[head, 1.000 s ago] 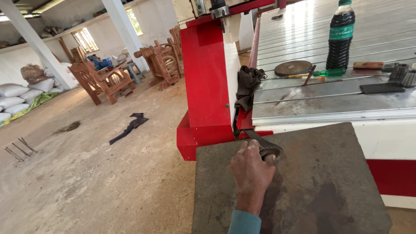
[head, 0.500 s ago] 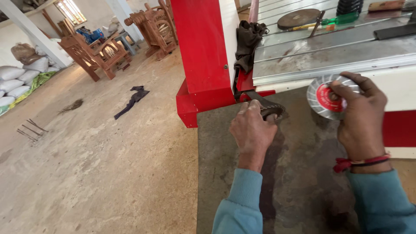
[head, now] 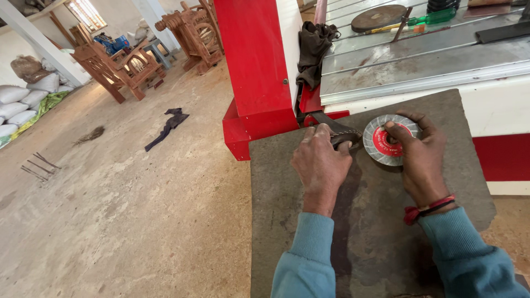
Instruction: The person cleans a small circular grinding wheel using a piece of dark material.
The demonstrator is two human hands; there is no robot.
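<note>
Left hand (head: pixel 321 160) clenched on dark tool (head: pixel 343 134); right hand (head: pixel 420 156) grasping red-centred disc (head: pixel 388 140) on desk (head: pixel 364 243). Risk: tool slips, nicks fingers.

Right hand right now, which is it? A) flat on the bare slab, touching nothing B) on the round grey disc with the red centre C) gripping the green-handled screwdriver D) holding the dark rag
B: the right hand rests on the grey disc with the red centre, which lies on the dark slab; the green-handled screwdriver lies untouched on the machine bed.

Red column (head: pixel 255 60) and machine bed (head: pixel 419 66) block beyond slab (head: pixel 309 243).
</note>
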